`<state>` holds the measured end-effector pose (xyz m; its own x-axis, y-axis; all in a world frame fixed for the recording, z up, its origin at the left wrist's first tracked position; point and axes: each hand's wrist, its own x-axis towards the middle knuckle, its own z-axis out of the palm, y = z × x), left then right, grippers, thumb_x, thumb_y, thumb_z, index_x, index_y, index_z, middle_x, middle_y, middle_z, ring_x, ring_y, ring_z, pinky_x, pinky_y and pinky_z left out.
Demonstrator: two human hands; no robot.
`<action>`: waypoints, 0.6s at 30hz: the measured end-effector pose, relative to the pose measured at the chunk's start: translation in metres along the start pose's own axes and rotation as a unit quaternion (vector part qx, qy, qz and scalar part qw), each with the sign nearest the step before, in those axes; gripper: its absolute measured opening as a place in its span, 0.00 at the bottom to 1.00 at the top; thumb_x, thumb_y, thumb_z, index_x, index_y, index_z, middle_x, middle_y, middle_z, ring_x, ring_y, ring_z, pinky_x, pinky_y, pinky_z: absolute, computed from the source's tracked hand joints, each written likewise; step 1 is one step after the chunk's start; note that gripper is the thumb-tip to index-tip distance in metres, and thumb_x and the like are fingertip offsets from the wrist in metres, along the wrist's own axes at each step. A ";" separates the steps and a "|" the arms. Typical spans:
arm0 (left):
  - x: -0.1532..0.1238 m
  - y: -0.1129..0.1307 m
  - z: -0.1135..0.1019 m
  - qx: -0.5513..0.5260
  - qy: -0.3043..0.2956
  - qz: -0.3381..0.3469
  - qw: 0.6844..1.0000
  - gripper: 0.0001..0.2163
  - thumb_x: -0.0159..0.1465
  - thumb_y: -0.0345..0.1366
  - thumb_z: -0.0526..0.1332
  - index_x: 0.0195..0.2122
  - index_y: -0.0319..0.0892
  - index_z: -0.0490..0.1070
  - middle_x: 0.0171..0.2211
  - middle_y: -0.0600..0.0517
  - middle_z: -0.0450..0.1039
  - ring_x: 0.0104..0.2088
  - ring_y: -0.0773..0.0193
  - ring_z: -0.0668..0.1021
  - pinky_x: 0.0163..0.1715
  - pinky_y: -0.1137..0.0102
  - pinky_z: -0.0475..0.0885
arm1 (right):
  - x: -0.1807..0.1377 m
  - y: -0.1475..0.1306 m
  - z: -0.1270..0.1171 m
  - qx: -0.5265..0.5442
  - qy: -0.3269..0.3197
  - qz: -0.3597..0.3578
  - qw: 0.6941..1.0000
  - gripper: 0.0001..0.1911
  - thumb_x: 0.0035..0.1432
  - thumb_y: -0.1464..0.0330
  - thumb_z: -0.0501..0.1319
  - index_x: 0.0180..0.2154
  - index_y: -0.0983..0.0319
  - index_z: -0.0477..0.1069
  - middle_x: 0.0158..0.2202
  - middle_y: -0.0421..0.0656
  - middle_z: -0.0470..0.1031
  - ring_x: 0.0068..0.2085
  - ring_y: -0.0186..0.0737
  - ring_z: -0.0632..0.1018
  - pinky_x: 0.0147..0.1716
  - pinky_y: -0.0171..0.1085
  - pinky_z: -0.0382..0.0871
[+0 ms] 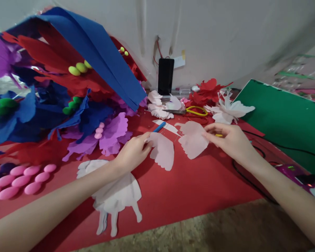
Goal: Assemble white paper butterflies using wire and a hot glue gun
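Between thumb and fingers, my left hand (135, 148) pinches a pale wing-shaped cutout (162, 152) with a scalloped lower edge. A blue pen (159, 126) pokes out just beyond those fingers; whether the hand touches it I cannot tell. My right hand (228, 138) grips a second pale cutout (193, 140), wavy-edged and with a small curl at its top left, by its right side. The two pieces are apart, above the red tabletop (178, 189). Under my left forearm lie stacked white butterfly-wing cutouts (118, 192), partly hidden by the arm.
Scissors (196, 111) with yellow handles lie behind the hands, beside small white cutouts (157, 105). A phone (166, 77) leans on the wall. Blue, red and purple foam butterflies (111, 134) crowd the left, with pink ovals (21, 180). A green board (280, 119) and black cable stand right.
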<state>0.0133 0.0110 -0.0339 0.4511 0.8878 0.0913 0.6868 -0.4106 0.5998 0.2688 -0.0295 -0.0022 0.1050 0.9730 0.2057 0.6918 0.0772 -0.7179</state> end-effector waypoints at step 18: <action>-0.001 -0.004 -0.007 0.106 0.051 0.166 0.979 0.26 0.51 0.16 0.42 0.49 0.36 0.66 0.51 0.44 0.68 0.53 0.60 0.69 0.54 0.61 0.65 | -0.037 -0.011 0.069 -0.270 -0.066 -0.435 0.857 0.10 0.56 0.75 0.52 0.26 0.65 0.70 0.28 0.43 0.71 0.31 0.35 0.67 0.29 0.35 0.57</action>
<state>0.0066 0.0133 -0.0308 0.6183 0.7094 0.3382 0.6192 -0.7048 0.3462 0.2081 -0.0510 -0.0473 -0.6750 0.6176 0.4036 0.7004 0.7083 0.0875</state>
